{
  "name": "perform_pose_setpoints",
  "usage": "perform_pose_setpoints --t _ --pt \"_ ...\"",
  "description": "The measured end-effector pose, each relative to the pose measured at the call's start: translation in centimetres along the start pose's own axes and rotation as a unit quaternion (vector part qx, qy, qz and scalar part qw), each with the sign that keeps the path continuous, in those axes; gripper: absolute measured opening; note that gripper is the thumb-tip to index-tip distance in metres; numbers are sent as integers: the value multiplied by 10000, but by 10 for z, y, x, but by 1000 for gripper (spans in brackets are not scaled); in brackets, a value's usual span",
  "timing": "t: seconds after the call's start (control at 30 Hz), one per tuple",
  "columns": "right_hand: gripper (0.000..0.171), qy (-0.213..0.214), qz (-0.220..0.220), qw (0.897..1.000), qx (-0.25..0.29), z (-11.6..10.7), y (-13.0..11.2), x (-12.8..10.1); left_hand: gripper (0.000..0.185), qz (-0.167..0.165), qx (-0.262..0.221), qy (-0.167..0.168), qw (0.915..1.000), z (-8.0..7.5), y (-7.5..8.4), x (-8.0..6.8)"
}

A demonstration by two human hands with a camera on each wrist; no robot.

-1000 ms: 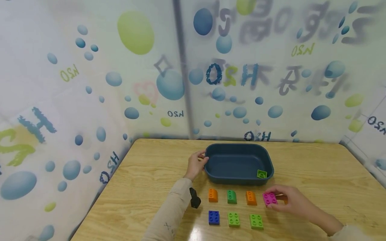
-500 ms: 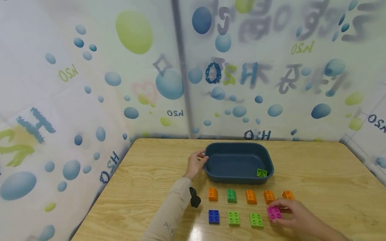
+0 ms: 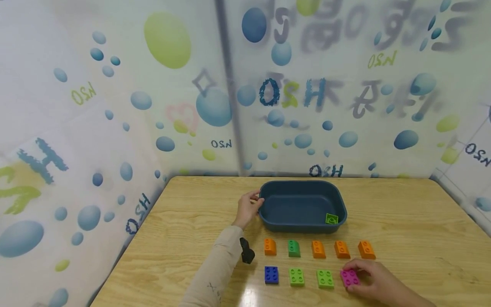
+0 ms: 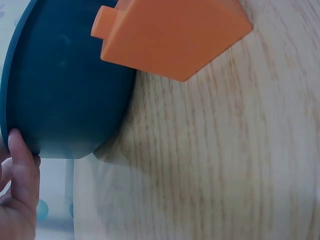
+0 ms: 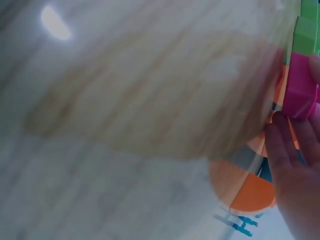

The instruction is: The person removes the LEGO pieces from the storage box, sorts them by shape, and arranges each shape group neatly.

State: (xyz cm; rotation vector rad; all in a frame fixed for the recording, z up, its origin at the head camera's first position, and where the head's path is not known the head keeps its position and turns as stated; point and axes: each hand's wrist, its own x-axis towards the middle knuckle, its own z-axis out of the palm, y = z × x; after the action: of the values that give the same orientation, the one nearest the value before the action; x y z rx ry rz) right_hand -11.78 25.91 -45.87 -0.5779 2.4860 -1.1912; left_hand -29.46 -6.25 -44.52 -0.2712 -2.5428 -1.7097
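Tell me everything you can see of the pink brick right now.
The pink brick is a square plastic building block, bright magenta, with four round studs on top. It lies flat and studs-up on the wooden table, at the right end of the near row, just right of a light green brick and in front of the orange bricks. The right hand grips it, fingers curled round its far and right sides.

A magenta four-stud brick (image 3: 350, 277) is laid flat, studs up, near the worktop's front edge. A dark blue tray (image 3: 268, 221) is set upright toward the back edge.
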Motion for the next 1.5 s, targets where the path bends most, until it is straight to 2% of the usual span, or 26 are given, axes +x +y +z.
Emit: perform_pose_setpoints --t 0.33,0.57,0.83,1.0,1.43,1.5 --pt "33 71 15 9997 -240 1 2 1 34 -30 23 47 10000 0 2 0" --pt "38 102 10 9995 -302 0 2 0 34 116 55 44 9999 0 4 -1" --pt "42 200 90 9981 -570 -2 4 -3 34 39 88 31 9999 1 3 0" --pt "38 196 -10 9985 -508 -3 5 -5 34 -14 97 46 9999 1 2 1" --pt "41 54 185 9994 -292 -5 4 -6 34 -54 69 55 9999 1 2 1" --pt "42 18 333 9992 -241 -6 3 -6 34 -47 72 48 10000 1 2 0"
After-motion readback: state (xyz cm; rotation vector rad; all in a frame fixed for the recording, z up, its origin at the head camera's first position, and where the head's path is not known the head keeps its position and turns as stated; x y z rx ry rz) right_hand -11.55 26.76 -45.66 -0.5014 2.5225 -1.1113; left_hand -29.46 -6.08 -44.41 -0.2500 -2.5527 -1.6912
